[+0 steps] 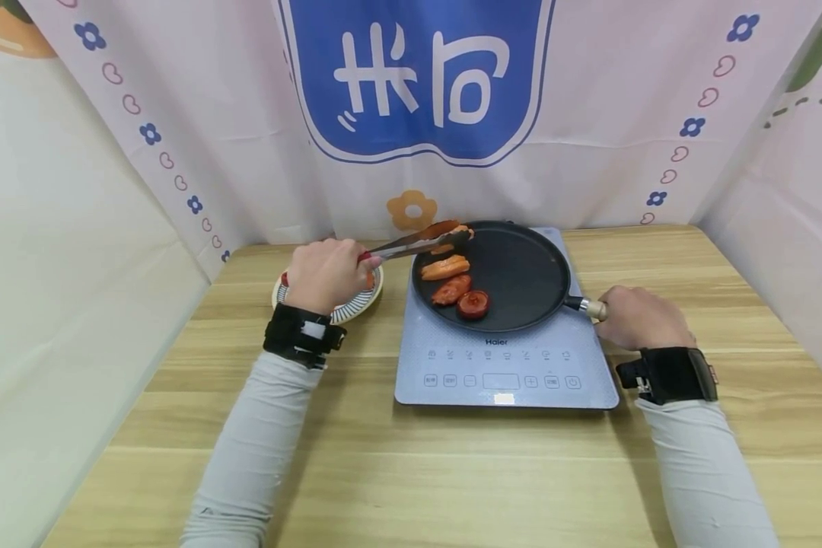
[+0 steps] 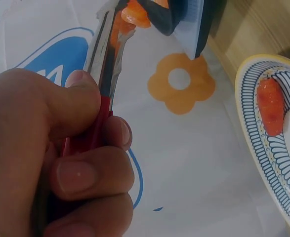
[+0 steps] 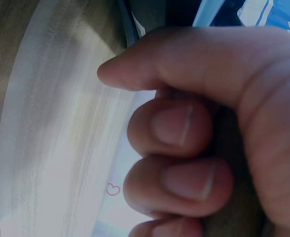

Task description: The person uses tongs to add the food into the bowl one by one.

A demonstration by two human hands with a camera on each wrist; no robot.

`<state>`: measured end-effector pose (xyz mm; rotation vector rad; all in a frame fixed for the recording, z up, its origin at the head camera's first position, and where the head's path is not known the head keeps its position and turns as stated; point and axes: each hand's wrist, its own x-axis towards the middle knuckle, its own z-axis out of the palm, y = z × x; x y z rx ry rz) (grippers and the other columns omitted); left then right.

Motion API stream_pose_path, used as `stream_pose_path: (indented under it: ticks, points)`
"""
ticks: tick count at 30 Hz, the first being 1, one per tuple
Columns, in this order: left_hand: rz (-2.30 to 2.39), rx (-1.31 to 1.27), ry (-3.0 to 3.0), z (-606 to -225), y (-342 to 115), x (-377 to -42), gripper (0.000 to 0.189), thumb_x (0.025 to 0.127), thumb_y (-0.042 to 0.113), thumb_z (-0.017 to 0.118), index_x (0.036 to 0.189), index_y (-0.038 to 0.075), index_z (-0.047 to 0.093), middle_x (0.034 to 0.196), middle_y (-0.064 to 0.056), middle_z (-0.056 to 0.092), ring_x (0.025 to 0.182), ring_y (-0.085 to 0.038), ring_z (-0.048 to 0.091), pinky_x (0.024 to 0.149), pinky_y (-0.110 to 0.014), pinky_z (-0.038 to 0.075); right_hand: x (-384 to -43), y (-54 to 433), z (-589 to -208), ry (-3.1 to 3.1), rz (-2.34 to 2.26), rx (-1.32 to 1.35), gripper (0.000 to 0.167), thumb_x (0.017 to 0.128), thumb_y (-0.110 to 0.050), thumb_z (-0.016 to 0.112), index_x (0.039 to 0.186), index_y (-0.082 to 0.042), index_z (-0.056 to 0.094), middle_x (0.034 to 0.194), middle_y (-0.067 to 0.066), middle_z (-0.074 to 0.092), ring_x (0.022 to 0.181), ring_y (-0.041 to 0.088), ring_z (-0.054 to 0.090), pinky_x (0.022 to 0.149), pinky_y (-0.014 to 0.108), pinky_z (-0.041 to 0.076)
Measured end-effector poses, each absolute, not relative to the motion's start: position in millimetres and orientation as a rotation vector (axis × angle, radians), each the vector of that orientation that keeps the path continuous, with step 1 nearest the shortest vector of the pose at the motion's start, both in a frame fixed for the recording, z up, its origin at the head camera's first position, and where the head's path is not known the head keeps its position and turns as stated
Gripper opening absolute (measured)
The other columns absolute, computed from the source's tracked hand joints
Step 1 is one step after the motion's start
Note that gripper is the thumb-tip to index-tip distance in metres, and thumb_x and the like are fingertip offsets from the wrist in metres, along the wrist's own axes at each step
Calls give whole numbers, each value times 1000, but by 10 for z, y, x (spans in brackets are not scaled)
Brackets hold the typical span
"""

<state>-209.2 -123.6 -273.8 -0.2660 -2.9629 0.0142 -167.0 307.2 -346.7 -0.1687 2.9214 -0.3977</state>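
Note:
My left hand [image 1: 325, 274] grips red-handled metal tongs [image 1: 414, 245], their tips at the far left rim of a black frying pan [image 1: 520, 266]. An orange-red piece of meat [image 1: 444, 228] shows at the tips; the left wrist view also has orange food [image 2: 136, 15] there. Along the pan's left side lie two more marinated meat pieces [image 1: 445, 268] and a round dark-red piece [image 1: 474, 304]. My right hand [image 1: 644, 317] holds the pan's handle [image 1: 594, 308], fingers curled round it. The pan rests on an induction cooker [image 1: 507, 365].
Partly under my left hand, a patterned plate [image 1: 370, 303] stands left of the cooker. A red-orange meat piece [image 2: 270, 106] lies on it. A printed cloth [image 1: 246, 152] hangs behind the wooden table [image 1: 383, 472], with cloth walls at both sides.

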Motion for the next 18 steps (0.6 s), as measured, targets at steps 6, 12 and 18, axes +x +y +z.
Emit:
stream_pose_path:
  ticks: [6,12,18]
  points:
    - [3,-289,-2944,-2775,-1200,-2122,49,105,54,56,75,16,62,78,-7,66,73,-31,64,58,-46,45,-1673,3074,-3466,2918,-399,-168,15,88,-12,68,76,-12,60,67,3,49,64,23,52,54,35,36]
    - [-5,-301,-2949,-2793,-1176,-2141,50,105,53,56,72,15,60,76,-7,65,70,-31,63,56,-45,43,-1673,3061,-3465,2920,-396,-160,19,88,-12,68,72,-13,56,66,2,48,63,22,51,54,35,36]
    - [19,-293,-2999,-2817,-1152,-2173,49,106,55,55,78,15,62,78,-8,65,71,-30,61,58,-42,42,-1672,3067,-3460,2920,-391,-168,23,88,-12,67,70,-14,52,66,2,47,63,22,51,54,35,36]
